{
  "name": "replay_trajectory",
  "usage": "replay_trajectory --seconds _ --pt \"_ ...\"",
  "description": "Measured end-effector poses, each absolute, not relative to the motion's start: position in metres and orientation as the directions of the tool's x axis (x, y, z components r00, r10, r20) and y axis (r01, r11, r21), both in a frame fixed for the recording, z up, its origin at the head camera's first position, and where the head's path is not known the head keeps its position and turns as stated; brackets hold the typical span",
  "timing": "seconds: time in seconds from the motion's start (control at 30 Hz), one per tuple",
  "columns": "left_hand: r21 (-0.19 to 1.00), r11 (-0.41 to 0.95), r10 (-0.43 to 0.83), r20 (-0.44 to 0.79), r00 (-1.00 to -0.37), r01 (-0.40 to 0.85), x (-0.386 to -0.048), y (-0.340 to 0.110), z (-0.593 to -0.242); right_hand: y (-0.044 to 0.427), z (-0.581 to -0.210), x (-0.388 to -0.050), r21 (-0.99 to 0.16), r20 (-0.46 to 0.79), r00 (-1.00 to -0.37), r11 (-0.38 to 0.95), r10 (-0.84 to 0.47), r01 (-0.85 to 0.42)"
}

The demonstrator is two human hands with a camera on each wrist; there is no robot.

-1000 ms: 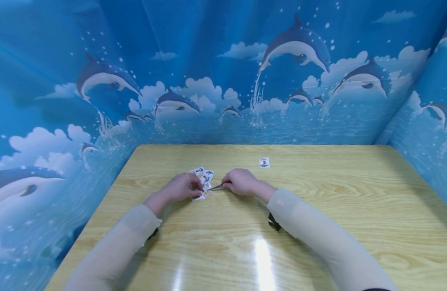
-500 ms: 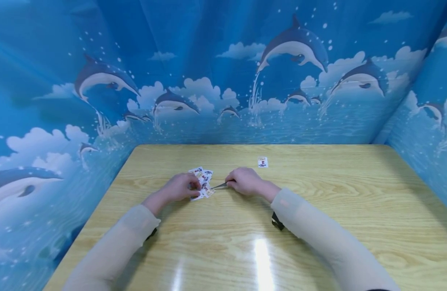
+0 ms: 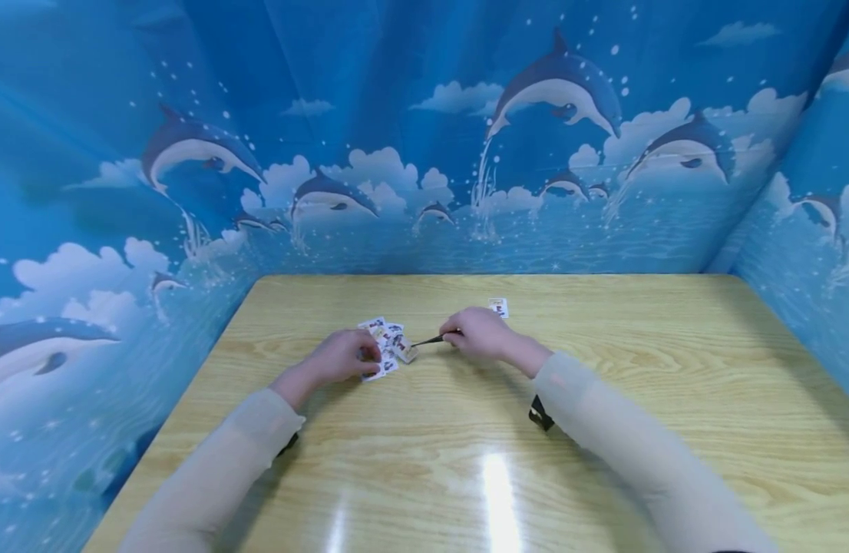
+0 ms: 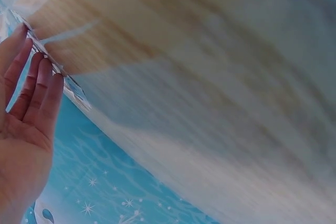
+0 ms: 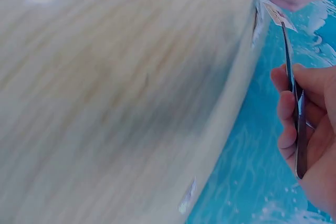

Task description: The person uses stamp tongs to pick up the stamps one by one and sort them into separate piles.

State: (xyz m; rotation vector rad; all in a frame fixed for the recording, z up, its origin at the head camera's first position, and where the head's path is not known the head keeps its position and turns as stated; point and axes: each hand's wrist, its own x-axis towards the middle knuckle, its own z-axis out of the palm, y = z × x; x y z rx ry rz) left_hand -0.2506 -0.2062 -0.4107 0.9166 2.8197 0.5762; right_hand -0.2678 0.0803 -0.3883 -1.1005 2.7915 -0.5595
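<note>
A loose pile of small printed cards (image 3: 381,326) lies on the left part of the table. My left hand (image 3: 340,355) rests its fingertips on the pile; in the left wrist view its fingers (image 4: 44,85) are long and relaxed along the cards. My right hand (image 3: 485,333) grips a pair of dark metal tweezers (image 5: 289,51). At the tweezers' tips is one small card (image 5: 278,16), tilted and raised, at the right side of the pile. Whether its far edge still touches the pile is unclear.
A single card (image 3: 497,305) lies farther back on the wooden table (image 3: 604,369), partly behind my right hand. A blue curtain (image 3: 397,230) printed with dolphins stands along the table's back and sides.
My right hand has moved right and slightly away from me, and the tweezers have drawn one card toward the pile's right side. The left hand has stayed in place.
</note>
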Motion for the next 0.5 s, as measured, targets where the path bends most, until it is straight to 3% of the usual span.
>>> replay_trajectory --seconds 0.27,0.5 --pt "0.419 0.761 0.563 -0.049 -0.825 0.495 -0.253 -0.203 -0.407 0.118 -0.373 -0.261 -0.395 0.084 -0.720 0.641 -0.688 -0.658" --pt "0.467 0.692 0.613 0.022 -0.790 0.550 -0.257 -0.184 -0.399 0.153 -0.365 -0.246 -0.376 0.078 -0.724 0.652 -0.685 -0.658"
